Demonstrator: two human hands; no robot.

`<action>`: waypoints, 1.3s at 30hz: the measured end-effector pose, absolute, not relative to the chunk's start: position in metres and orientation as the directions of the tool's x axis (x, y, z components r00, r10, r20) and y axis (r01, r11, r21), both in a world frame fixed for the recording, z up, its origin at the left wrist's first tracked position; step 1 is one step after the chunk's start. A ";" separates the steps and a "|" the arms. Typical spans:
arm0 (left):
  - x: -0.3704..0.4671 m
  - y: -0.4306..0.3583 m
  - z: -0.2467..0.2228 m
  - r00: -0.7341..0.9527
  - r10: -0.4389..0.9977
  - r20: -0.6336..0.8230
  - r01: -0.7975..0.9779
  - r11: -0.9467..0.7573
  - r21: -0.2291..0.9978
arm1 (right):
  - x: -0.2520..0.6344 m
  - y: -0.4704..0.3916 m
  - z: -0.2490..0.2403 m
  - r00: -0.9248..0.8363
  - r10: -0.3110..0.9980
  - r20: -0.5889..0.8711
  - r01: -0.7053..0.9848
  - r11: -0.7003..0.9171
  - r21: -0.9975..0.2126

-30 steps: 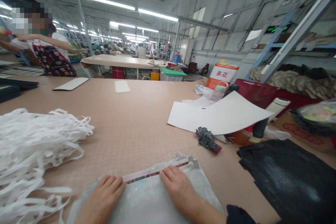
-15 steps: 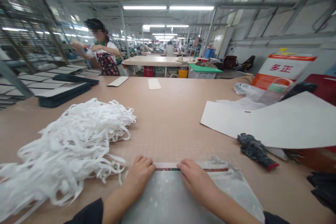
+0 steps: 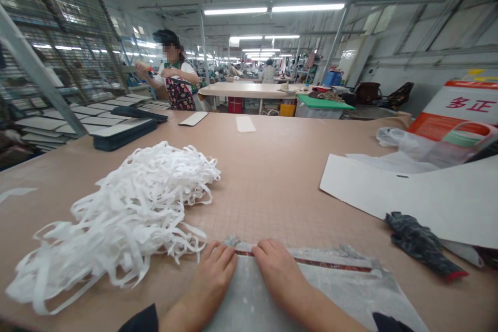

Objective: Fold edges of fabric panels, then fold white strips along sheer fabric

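A greyish, see-through plastic sheet [image 3: 330, 290] lies on the table at the bottom centre, with a narrow dark red patterned strip [image 3: 330, 264] along its far edge. My left hand [image 3: 216, 275] rests at the left end of this strip, fingers together and bent over the edge. Close beside it, my right hand [image 3: 278, 272] also has its fingers closed on the strip, leaving a short piece showing between the two. The thumbs are mostly hidden. A heap of tangled white tape [image 3: 143, 202] lies left of my left hand.
Right of the sheet lie a dark grey glove [image 3: 422, 244] and a large white board [image 3: 404, 192]. A stack of dark-edged panels [image 3: 124, 135] stands at the table's far left. Beyond the table [image 3: 288, 166], a person [image 3: 179, 78] handles something.
My view has turned left, so the surroundings sit further right. My right hand has come closer to my left, and more of the strip shows to its right.
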State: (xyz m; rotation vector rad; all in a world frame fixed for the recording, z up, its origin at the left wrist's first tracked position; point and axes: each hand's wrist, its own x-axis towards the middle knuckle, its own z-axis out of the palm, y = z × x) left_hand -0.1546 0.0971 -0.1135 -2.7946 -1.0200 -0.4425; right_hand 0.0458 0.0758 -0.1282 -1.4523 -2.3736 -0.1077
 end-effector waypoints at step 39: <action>-0.168 0.095 -0.130 0.505 0.704 0.499 0.722 -0.662 0.203 | 0.002 0.104 -0.120 -0.622 0.755 0.207 0.703 0.655 -0.277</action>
